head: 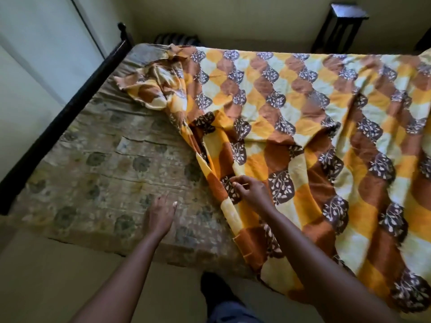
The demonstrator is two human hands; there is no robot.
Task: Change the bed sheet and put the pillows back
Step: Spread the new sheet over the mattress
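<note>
Head view: the patterned sheet (291,94) covers the right part of the mattress (105,159), its bunched edge crossing the mattress's middle. The right hand (250,190) pinches that edge near the mattress's near side; the left hand (161,213) hovers over bare mattress, fingers loose, holding nothing. I judge the left should take the edge farther up, both drawing evenly toward the mattress's left side.

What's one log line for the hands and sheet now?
right hand: pinches sheet edge | left hand: open over mattress | mattress: partly bare
</note>
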